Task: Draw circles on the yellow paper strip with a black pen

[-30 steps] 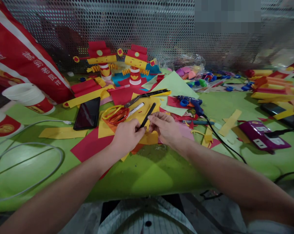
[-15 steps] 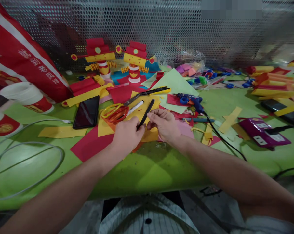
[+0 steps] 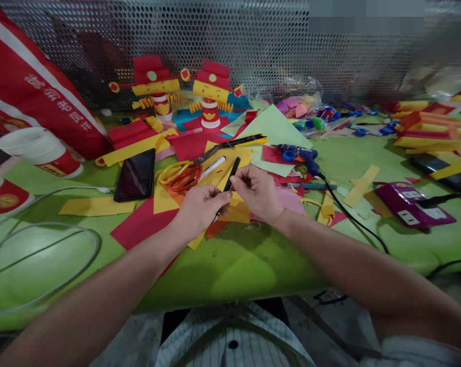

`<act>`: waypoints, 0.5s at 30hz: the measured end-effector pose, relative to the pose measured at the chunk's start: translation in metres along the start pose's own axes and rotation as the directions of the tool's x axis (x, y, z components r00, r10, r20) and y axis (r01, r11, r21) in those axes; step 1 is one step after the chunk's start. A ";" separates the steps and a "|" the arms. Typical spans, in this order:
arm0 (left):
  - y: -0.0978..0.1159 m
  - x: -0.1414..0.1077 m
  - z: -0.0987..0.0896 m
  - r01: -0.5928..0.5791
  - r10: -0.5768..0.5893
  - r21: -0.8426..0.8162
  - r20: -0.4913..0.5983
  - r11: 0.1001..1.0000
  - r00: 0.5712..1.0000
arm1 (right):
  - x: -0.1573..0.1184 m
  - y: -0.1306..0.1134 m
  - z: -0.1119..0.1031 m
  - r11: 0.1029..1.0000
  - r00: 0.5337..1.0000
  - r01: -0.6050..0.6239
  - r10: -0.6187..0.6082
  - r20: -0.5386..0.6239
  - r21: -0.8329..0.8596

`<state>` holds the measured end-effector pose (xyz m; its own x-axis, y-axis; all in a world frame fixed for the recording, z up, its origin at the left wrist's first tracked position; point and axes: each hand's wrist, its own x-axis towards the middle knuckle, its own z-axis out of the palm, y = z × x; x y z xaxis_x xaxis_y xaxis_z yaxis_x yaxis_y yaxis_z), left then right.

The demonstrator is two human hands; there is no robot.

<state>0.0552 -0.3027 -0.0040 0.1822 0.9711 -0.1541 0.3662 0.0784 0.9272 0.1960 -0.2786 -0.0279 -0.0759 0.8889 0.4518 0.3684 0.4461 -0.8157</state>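
A slim black pen (image 3: 233, 171) slants upright between my hands over the paper pile. My left hand (image 3: 205, 206) is closed around its lower part, and the tip pokes out below the fingers. My right hand (image 3: 256, 191) has its thumb and fingers pinched together right beside the pen; whatever it may hold is too small to make out. Beneath and around them lie yellow paper (image 3: 238, 157) and red paper (image 3: 138, 224). A white marker (image 3: 214, 167), scissors with orange handles (image 3: 184, 184) and a black-bladed yellow cutter (image 3: 249, 140) rest just beyond.
Two paper figures with red hats (image 3: 211, 92) stand at the back. Left are a phone (image 3: 135, 176), paper cups (image 3: 43, 153) and a white cable (image 3: 81, 187). A blue glue gun (image 3: 305, 157) and purple power strip (image 3: 412, 204) lie right.
The pen has slid down through my left hand, so its tip now shows below the fingers. My left hand has shifted slightly right, and my right hand's fingers have moved slightly.
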 end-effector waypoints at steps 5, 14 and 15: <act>-0.003 0.002 0.000 0.027 -0.027 0.008 -0.008 1.000 1.000 | 0.001 0.002 -0.002 0.932 0.983 0.182 -0.167 0.075 -0.314; 0.001 0.007 -0.008 -0.039 0.058 0.287 -0.058 0.957 0.997 | 0.003 -0.003 -0.011 1.000 1.000 0.017 -0.017 0.010 0.019; -0.002 0.008 -0.009 -0.056 0.072 0.258 -0.050 0.965 0.996 | 0.006 0.000 -0.015 0.991 0.997 -0.064 0.067 -0.024 0.116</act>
<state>0.0482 -0.2935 -0.0038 0.1617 0.9844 -0.0697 0.5783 -0.0373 0.8150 0.2099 -0.2744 -0.0195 -0.0287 0.9141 0.4044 0.2626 0.3972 -0.8793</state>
